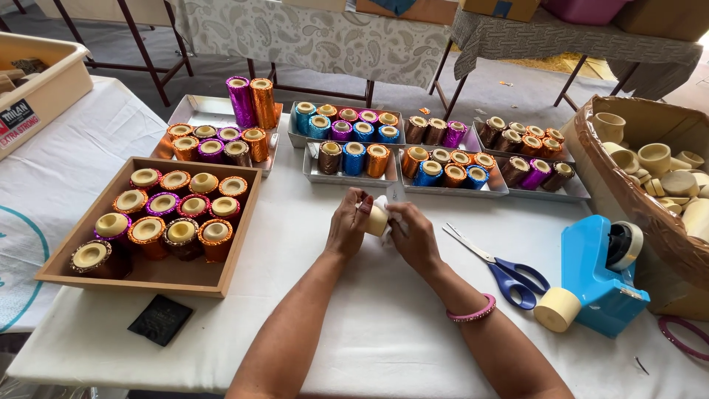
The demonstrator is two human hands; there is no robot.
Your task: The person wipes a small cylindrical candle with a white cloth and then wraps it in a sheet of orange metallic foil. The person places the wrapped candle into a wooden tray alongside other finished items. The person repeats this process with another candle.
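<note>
Left hand [347, 222] and right hand [413, 235] together grip small cream cylindrical cup [377, 220] with white wrapping, fingers closed around it, just left of blue-handled scissors [502, 267] on white-covered desk [369, 325].

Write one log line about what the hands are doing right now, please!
left hand: grips cream cup | right hand: presses white wrap on cup | scissors: lying right of hands
</note>
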